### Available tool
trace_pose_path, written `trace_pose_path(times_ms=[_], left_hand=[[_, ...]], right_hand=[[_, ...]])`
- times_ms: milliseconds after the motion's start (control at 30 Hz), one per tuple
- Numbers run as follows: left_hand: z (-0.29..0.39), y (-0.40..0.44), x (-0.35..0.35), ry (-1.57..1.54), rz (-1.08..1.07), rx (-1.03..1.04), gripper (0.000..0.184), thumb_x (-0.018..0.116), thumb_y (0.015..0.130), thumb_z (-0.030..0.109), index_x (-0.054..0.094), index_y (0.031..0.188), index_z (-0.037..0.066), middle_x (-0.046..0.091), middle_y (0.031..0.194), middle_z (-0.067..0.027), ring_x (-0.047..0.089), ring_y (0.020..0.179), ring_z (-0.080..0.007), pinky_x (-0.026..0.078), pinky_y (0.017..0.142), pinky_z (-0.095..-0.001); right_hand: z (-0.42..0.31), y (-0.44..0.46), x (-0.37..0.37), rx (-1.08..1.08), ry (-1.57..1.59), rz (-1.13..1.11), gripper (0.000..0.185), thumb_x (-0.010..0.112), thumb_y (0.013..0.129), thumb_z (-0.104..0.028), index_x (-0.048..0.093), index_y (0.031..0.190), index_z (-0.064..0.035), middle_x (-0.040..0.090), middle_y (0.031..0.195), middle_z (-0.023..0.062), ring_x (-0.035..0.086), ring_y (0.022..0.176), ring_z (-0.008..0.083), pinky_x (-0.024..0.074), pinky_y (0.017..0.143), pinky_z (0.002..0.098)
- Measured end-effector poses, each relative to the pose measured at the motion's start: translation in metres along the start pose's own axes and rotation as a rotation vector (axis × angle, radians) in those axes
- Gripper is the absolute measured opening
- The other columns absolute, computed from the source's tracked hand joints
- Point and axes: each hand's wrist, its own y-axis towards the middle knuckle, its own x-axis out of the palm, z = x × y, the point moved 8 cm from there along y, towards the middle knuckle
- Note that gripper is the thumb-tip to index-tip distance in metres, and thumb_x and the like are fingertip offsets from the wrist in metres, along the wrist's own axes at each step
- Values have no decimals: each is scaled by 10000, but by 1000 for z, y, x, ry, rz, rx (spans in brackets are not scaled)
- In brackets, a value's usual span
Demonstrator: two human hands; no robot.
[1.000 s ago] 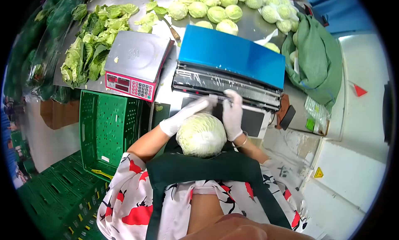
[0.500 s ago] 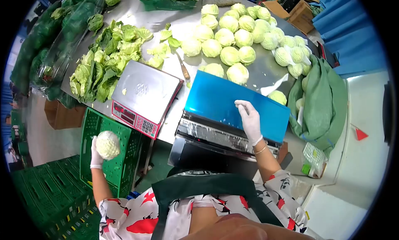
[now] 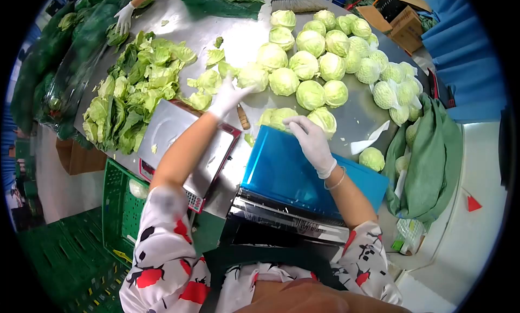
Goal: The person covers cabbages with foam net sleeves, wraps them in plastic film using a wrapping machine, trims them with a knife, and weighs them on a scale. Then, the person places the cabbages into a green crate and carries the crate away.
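My left hand [image 3: 230,98], in a white glove, reaches over the scale [image 3: 184,134] to the near left side of a cabbage [image 3: 253,77], fingers spread and holding nothing. Whether the fingertips touch the cabbage is unclear. Over the far edge of the blue wrapping machine [image 3: 292,167] is my right hand [image 3: 311,142], also gloved, with its fingers apart and empty, close to a cabbage [image 3: 323,121] at the machine's back. A knife handle [image 3: 243,117] lies between the scale and the machine.
Loose leaves [image 3: 135,85] are heaped at the left. A green crate [image 3: 116,204] holds a cabbage [image 3: 138,189] at lower left. Several cabbages [image 3: 311,42] cover the table's back right, beside a green sack [image 3: 428,161]. Another person's gloved hand [image 3: 124,18] is at the upper left.
The cabbage left my left hand and lies in the crate; that hand moved up across the scale to the cabbages. My right hand shifted slightly left. A co-worker's hand appeared.
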Motion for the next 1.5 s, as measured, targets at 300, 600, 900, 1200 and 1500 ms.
trace_pose_path(times_ms=[300, 600, 900, 1200, 1500], left_hand=[[-35, 49, 61, -755, -69, -321, 835, 868, 705, 311, 432, 1306, -70, 634, 1202, -185, 649, 1062, -262, 523, 925, -356], [28, -81, -110, -809, -48, 53, 875, 834, 734, 220, 354, 1438, 18, 508, 1355, -133, 501, 1264, -214, 405, 1079, -349], [-28, -185, -226, -664, 105, -134, 884, 855, 701, 263, 399, 1416, 15, 514, 1350, -121, 503, 1266, -219, 399, 1090, -348], [-78, -200, -237, -195, 330, -171, 906, 822, 776, 257, 318, 1478, -14, 521, 1367, -188, 527, 1259, -263, 407, 1085, -363], [-54, -179, -229, 106, 335, -102, 1191, 907, 602, 354, 217, 1504, -7, 396, 1420, -254, 422, 1337, -393, 391, 1102, -435]], right_hand=[[15, 16, -18, 75, 52, -39, 255, 551, 975, -186, 677, 1076, 12, 713, 965, 98, 654, 891, 171, 501, 815, 296], [89, 127, 63, 77, -322, -397, 388, 584, 906, -334, 677, 1030, 21, 706, 872, 187, 691, 848, 269, 515, 783, 350], [145, 183, 204, 311, -966, -901, 474, 657, 855, -447, 717, 887, 21, 681, 733, 155, 644, 540, 290, 525, 501, 446], [174, 236, 216, 119, -1264, -556, 512, 592, 853, -235, 573, 1284, 42, 543, 1364, 253, 577, 1218, 333, 472, 1007, 406], [29, 177, 184, -59, -406, -273, 438, 529, 964, -421, 669, 975, -6, 605, 667, 68, 585, 535, 167, 471, 513, 322]])
